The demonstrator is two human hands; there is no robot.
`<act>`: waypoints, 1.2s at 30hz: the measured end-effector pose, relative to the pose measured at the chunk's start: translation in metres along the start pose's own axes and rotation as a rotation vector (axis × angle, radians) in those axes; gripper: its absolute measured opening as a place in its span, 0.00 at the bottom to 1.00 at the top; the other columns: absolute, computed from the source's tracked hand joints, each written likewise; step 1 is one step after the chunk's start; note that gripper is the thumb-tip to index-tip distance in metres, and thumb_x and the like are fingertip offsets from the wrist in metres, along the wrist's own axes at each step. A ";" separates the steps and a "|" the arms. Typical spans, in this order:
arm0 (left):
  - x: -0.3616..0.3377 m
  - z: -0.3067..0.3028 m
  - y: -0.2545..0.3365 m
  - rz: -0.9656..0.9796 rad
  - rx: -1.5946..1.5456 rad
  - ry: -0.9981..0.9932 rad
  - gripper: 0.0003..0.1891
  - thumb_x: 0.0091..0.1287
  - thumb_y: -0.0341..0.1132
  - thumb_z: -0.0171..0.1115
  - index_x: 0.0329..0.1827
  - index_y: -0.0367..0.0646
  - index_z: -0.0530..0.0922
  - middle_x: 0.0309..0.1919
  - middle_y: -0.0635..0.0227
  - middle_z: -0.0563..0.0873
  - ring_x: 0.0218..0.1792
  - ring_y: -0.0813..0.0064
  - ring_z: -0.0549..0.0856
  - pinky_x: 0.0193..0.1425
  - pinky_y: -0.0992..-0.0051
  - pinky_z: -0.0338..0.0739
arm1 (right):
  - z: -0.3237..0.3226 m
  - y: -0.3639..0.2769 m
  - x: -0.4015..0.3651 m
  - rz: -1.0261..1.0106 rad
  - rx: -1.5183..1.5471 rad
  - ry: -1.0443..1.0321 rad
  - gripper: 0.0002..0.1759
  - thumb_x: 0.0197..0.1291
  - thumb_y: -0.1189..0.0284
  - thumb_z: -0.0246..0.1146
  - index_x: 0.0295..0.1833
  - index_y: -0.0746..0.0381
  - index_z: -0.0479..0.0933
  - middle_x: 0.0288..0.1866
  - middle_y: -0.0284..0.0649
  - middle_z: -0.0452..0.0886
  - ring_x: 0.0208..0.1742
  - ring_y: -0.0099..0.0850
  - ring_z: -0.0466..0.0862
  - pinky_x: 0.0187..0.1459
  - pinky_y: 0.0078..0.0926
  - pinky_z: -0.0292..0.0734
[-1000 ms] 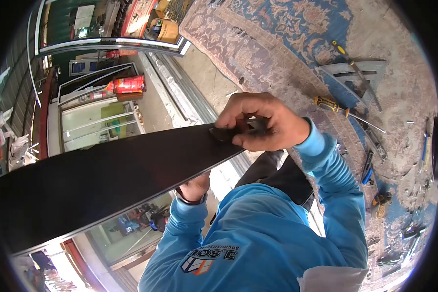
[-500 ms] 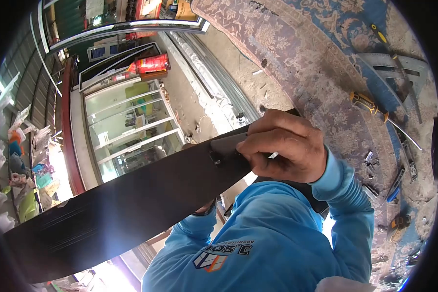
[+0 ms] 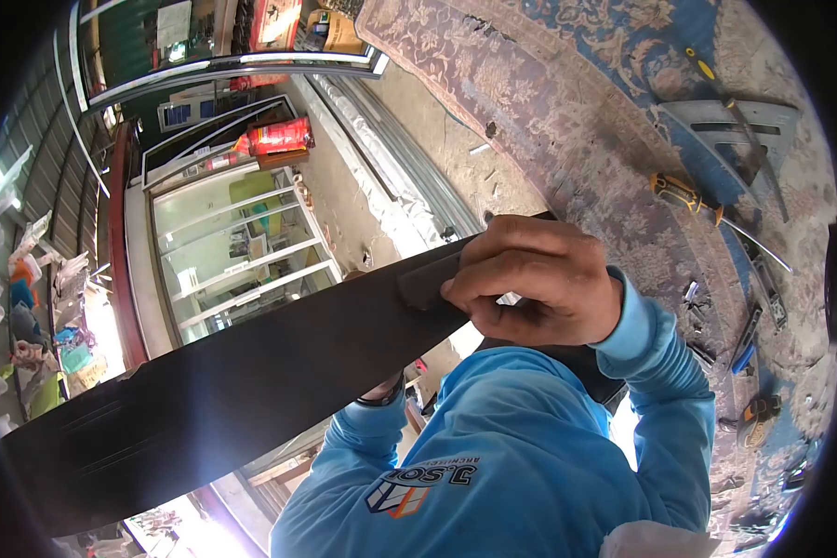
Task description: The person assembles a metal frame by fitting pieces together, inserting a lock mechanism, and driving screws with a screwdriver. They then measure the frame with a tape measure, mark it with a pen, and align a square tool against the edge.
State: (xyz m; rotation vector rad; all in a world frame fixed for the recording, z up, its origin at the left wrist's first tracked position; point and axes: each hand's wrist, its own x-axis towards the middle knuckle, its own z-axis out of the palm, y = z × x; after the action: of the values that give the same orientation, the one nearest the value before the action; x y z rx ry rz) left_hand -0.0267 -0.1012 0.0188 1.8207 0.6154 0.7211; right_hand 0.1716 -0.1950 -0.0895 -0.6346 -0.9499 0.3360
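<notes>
Board [image 3: 223, 381] slanting before the torso [image 3: 530, 437]; left hand [image 3: 381, 390] beneath, seemingly for support, fingers hidden, grip I cannot tell; right hand [image 3: 539, 279], fingers curled together, pinching a dark piece [image 3: 422, 286] against the board's right end.

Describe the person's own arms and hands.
Both wear long light-blue sleeves ending in cuffs. The right hand is ungloved; no markings show on it. A dark band circles the left wrist; the left hand is mostly hidden.
</notes>
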 end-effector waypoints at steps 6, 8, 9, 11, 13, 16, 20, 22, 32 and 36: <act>0.006 -0.018 -0.008 -0.047 0.021 -0.005 0.21 0.77 0.46 0.65 0.62 0.38 0.76 0.54 0.61 0.84 0.55 0.65 0.86 0.58 0.67 0.84 | -0.003 -0.003 0.006 0.012 0.063 -0.057 0.13 0.58 0.84 0.71 0.49 0.64 0.86 0.44 0.43 0.85 0.39 0.34 0.87 0.37 0.30 0.83; 0.023 -0.026 -0.009 0.025 0.180 -0.199 0.20 0.77 0.45 0.64 0.60 0.38 0.77 0.53 0.62 0.84 0.54 0.67 0.86 0.58 0.68 0.84 | -0.005 -0.005 0.008 0.030 0.074 -0.079 0.13 0.59 0.84 0.70 0.50 0.64 0.85 0.47 0.44 0.85 0.44 0.37 0.87 0.43 0.33 0.84; 0.033 -0.026 -0.008 0.047 0.220 -0.262 0.19 0.77 0.45 0.63 0.59 0.38 0.77 0.52 0.62 0.84 0.53 0.67 0.85 0.58 0.69 0.83 | -0.007 -0.007 0.010 0.036 0.071 -0.088 0.13 0.60 0.84 0.70 0.50 0.64 0.85 0.48 0.44 0.84 0.47 0.38 0.87 0.46 0.35 0.84; 0.050 -0.026 -0.009 0.091 0.282 -0.360 0.17 0.77 0.44 0.62 0.57 0.39 0.78 0.51 0.63 0.83 0.52 0.69 0.85 0.57 0.70 0.82 | -0.007 -0.015 0.010 0.040 0.038 -0.054 0.13 0.62 0.84 0.69 0.52 0.64 0.85 0.53 0.48 0.84 0.53 0.43 0.87 0.51 0.39 0.83; 0.062 -0.024 -0.009 0.156 0.349 -0.441 0.16 0.78 0.43 0.61 0.55 0.39 0.79 0.50 0.64 0.83 0.51 0.70 0.85 0.57 0.71 0.82 | 0.001 -0.022 0.002 0.109 0.070 -0.023 0.13 0.63 0.85 0.67 0.52 0.64 0.85 0.54 0.50 0.85 0.54 0.44 0.87 0.51 0.39 0.83; 0.074 -0.022 -0.010 0.264 0.429 -0.514 0.14 0.78 0.42 0.59 0.53 0.39 0.80 0.48 0.65 0.83 0.50 0.73 0.84 0.57 0.73 0.80 | 0.014 -0.036 -0.009 0.057 -0.086 0.045 0.23 0.60 0.75 0.74 0.61 0.67 0.81 0.60 0.54 0.84 0.59 0.50 0.87 0.58 0.42 0.83; 0.076 -0.019 -0.010 0.030 -0.033 -0.454 0.17 0.73 0.38 0.67 0.58 0.35 0.81 0.50 0.59 0.86 0.53 0.63 0.85 0.57 0.68 0.82 | 0.049 -0.053 -0.020 0.011 -0.359 0.162 0.43 0.51 0.64 0.83 0.71 0.69 0.75 0.67 0.55 0.81 0.64 0.50 0.85 0.63 0.43 0.82; 0.088 -0.018 0.006 0.141 0.186 -0.569 0.15 0.73 0.35 0.64 0.57 0.36 0.81 0.50 0.61 0.86 0.53 0.66 0.85 0.58 0.69 0.81 | 0.074 -0.053 -0.022 0.029 -0.492 0.287 0.43 0.49 0.66 0.84 0.70 0.66 0.76 0.65 0.53 0.82 0.64 0.49 0.85 0.63 0.40 0.83; 0.130 -0.017 -0.010 0.148 -0.241 -0.944 0.15 0.67 0.20 0.72 0.56 0.32 0.81 0.50 0.64 0.87 0.46 0.77 0.88 0.49 0.77 0.84 | 0.124 -0.041 -0.017 -0.021 -0.914 0.632 0.26 0.55 0.73 0.79 0.60 0.63 0.80 0.46 0.47 0.85 0.44 0.45 0.87 0.45 0.37 0.84; 0.144 -0.016 -0.012 0.220 -0.247 -1.015 0.13 0.67 0.21 0.73 0.52 0.31 0.81 0.46 0.65 0.87 0.45 0.80 0.88 0.42 0.81 0.86 | 0.127 -0.031 -0.018 0.011 -0.938 0.644 0.25 0.56 0.73 0.78 0.59 0.65 0.80 0.43 0.47 0.84 0.42 0.41 0.87 0.44 0.35 0.81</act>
State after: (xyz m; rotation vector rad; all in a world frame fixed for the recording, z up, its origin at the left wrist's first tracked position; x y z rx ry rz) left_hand 0.0600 0.0133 0.0393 1.7520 -0.3315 -0.0547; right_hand 0.0552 -0.1832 -0.0282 -1.4924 -0.4301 -0.3396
